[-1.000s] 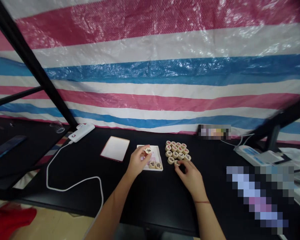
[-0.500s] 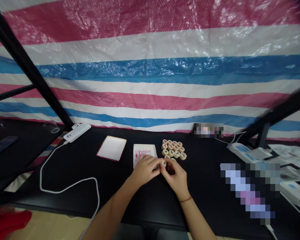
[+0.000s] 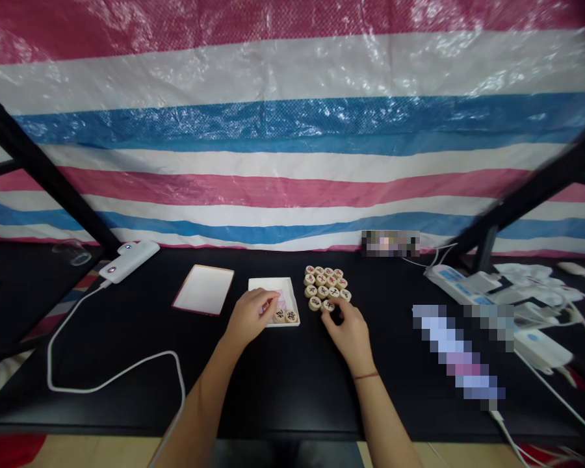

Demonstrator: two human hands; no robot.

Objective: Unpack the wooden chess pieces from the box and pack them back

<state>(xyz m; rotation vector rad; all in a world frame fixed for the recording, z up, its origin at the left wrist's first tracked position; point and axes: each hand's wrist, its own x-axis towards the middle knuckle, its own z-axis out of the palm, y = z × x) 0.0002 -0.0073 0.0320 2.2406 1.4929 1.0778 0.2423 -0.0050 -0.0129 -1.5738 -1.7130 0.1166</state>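
My left hand (image 3: 251, 315) is over the left part of the white open box (image 3: 294, 300), its fingers bent and drawn close together at the tips. I cannot tell whether anything is caught between them. Inside the box, two black-marked xiangqi pieces (image 3: 285, 316) lie side by side, faces up, in the corner that is near me and to the right; pinkish print shows behind them.

My right hand (image 3: 348, 328) has thumb and forefinger on either side of one wooden xiangqi piece (image 3: 328, 305), pinching it at the near end of the piece block (image 3: 327, 282). That block sits on the black worktop (image 3: 283, 390), just right of the box and apart from it. Its two far rows are marked in red, four pieces to a row; the next row has four in black, and nearest me are two more, one of them the piece at my fingers.

To the left of the box, the lid (image 3: 205, 290) lies with its white inside up. A white plug-in adapter (image 3: 130, 261) rests towards the far left corner of the worktop, its white cable (image 3: 85, 390) looping back to the near edge by my left forearm. Power strips (image 3: 468, 286) run along the right side.
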